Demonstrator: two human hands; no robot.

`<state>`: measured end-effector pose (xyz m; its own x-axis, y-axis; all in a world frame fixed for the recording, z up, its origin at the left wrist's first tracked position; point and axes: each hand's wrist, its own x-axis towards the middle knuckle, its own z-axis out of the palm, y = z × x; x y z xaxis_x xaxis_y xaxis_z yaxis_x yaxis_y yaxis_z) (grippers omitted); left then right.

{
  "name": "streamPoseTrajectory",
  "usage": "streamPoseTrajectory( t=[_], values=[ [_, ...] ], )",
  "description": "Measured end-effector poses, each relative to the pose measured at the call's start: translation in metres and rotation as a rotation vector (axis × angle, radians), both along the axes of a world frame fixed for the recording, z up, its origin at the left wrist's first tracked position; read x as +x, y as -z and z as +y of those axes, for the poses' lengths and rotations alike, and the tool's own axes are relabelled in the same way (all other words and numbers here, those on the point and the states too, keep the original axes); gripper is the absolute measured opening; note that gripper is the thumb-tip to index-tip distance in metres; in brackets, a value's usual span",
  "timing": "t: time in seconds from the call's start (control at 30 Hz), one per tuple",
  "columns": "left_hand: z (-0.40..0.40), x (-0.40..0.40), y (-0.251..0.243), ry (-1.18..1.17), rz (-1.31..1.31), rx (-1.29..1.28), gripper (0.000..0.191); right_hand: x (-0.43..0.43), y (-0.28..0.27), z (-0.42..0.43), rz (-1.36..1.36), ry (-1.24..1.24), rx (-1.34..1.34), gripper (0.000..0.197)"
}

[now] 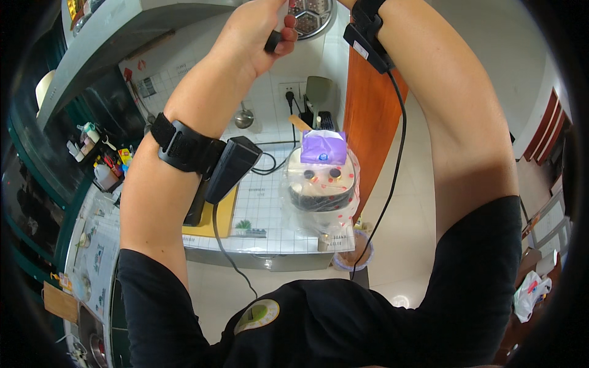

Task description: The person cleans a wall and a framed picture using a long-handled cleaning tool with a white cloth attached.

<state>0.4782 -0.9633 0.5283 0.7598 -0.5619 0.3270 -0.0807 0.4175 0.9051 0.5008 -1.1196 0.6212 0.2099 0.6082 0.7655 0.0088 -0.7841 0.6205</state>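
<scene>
Both arms reach up towards the top edge of the view. My left hand has its fingers curled around a pale, narrow object with a black end; most of it is hidden or cut off. Just beyond the fingers is a round, patterned metal disc, partly cut off by the top edge. My right hand is out of view; only its wrist, with a black strap and device, shows at the top. Below stands a counter with a purple tissue pack on a container covered in clear, red-dotted plastic.
A yellow board lies on the counter behind my left forearm. A ladle hangs on the tiled wall near a socket with a black plug. An orange-brown panel borders the counter's right side. A bin stands on the floor.
</scene>
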Motion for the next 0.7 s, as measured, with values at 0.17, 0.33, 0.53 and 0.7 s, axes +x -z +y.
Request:
streamPoseTrajectory(
  t=[0.17, 0.33, 0.53, 0.7],
  values=[
    [0.007, -0.014, 0.003, -0.020, -0.023, -0.011, 0.026, -0.020, 0.005, 0.015, 0.036, -0.104, 0.095, 0.020],
    [0.018, -0.031, 0.022, -0.053, 0.039, 0.018, 0.031, -0.009, 0.029, 0.016, -0.017, 0.100, 0.043, 0.023],
    [0.022, -0.054, 0.038, 0.075, 0.080, 0.029, 0.035, -0.031, 0.050, 0.014, -0.131, -0.055, 0.002, 0.019],
    [0.018, -0.051, 0.017, 0.074, 0.044, 0.008, 0.033, -0.030, 0.028, 0.011, -0.173, -0.027, -0.042, 0.016]
  ],
)
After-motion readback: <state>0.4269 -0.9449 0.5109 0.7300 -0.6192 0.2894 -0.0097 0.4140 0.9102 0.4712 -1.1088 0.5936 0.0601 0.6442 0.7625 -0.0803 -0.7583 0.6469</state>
